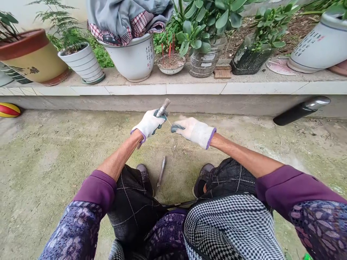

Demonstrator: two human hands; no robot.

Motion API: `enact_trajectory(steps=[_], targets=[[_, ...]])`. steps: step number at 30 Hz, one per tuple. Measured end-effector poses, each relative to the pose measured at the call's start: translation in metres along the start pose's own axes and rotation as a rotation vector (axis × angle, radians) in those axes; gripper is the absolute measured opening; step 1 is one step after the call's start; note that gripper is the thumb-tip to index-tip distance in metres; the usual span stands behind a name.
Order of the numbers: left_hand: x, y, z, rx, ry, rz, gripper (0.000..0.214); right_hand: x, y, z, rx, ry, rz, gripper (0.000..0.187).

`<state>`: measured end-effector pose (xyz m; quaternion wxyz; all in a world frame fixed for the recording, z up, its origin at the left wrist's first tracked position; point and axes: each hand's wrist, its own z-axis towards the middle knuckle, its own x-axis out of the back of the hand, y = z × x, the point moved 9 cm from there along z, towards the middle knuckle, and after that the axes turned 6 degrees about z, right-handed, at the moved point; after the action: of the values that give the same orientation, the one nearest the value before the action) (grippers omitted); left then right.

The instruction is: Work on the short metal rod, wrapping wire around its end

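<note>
My left hand (150, 123), in a white glove with a purple cuff, is closed round a short grey stick-like piece (163, 107) that points up and to the right. My right hand (193, 130), gloved the same way, pinches a thin pale strand (168, 121) running from the stick to its fingertips. Both hands are held out in front of my knees, about a hand's width apart. On the ground between my shoes lies another grey stick (161, 171).
A tiled ledge (195, 88) runs across the back with several plant pots, one white pot (135, 57) draped with cloth. A dark cylinder with a metal end (300, 110) juts in at the right. A red-and-yellow ball (8, 109) lies far left on the concrete ground.
</note>
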<state>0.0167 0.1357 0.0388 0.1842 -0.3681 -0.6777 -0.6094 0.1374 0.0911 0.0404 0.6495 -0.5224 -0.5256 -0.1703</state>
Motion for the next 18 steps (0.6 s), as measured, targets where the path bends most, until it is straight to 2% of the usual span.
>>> enact_trajectory(steps=[2, 4, 7, 9, 11, 13, 15, 18], targets=[[0.003, -0.009, 0.01, -0.003, 0.015, 0.205, 0.031, -0.007, -0.011, -0.007, 0.009, -0.055, -0.078, 0.03], [-0.003, -0.013, 0.016, -0.042, -0.017, 0.529, 0.026, -0.012, -0.02, -0.013, 0.013, -0.113, -0.166, 0.029], [-0.039, -0.018, 0.012, -0.157, -0.183, 0.95, 0.027, -0.008, -0.02, -0.018, -0.027, -0.155, -0.257, 0.03], [-0.071, -0.02, -0.001, -0.24, -0.331, 1.089, 0.027, 0.0, -0.011, -0.017, -0.062, -0.146, -0.275, 0.03], [-0.095, -0.013, -0.015, -0.36, -0.398, 1.124, 0.028, 0.008, 0.005, -0.013, -0.098, -0.11, -0.259, 0.03], [-0.104, -0.002, -0.024, -0.427, -0.401, 1.087, 0.027, 0.015, 0.025, -0.008, -0.126, -0.056, -0.192, 0.03], [-0.095, 0.011, -0.028, -0.446, -0.355, 0.981, 0.025, 0.019, 0.042, -0.003, -0.124, -0.004, -0.088, 0.029], [-0.064, 0.031, -0.03, -0.429, -0.266, 0.689, 0.024, 0.018, 0.055, 0.005, -0.095, 0.042, 0.041, 0.028]])
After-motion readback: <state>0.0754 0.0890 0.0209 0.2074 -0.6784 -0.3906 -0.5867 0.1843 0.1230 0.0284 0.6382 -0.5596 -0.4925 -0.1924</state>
